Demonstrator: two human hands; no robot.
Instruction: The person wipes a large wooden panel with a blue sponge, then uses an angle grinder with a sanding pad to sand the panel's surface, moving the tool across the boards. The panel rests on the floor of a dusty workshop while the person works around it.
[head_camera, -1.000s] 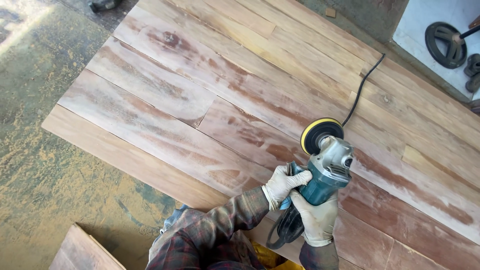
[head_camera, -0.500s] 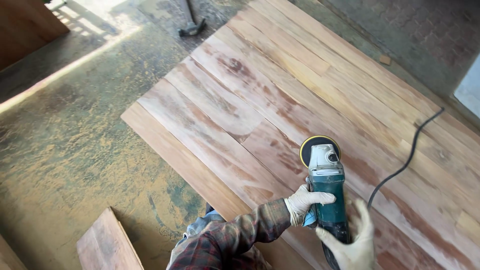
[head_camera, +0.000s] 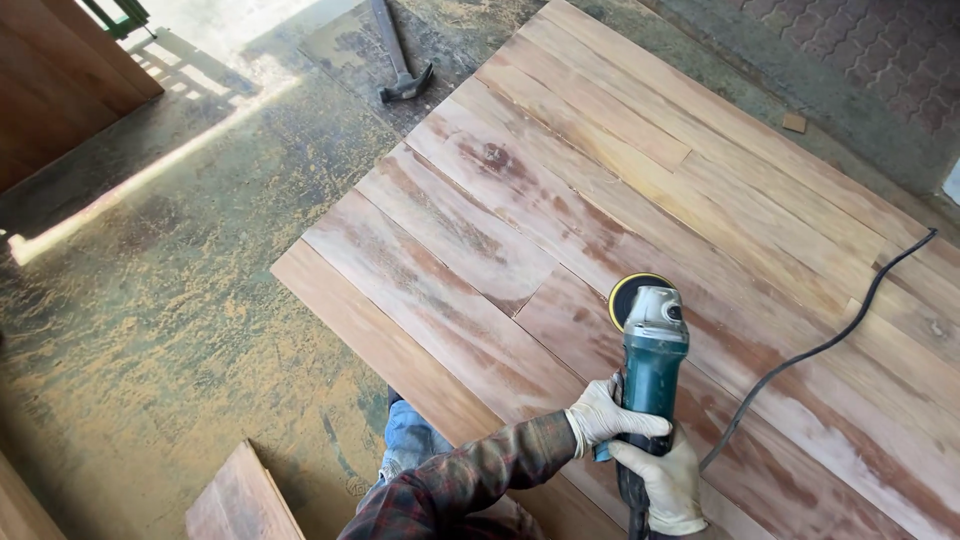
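Both our gloved hands clasp the teal angle grinder (head_camera: 652, 365): left hand (head_camera: 607, 415) wrapped around its body, right hand (head_camera: 662, 480) closed on the rear grip. Its yellow-edged disc (head_camera: 628, 294) rests on the wooden panel (head_camera: 600, 180) (cord (head_camera: 820, 345) trailing right). We see a hammer (head_camera: 400, 60) on the dusty floor (head_camera: 150, 280).

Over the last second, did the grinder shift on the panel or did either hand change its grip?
The teal angle grinder with the yellow sanding disc swung round, its head now pointing straight up the reddish wooden plank panel rather than up-right. The head camera turned too, bringing a hammer on the dusty floor into view. Unchanged: left gloved hand and right gloved hand both grip the body; the black cord trails right.
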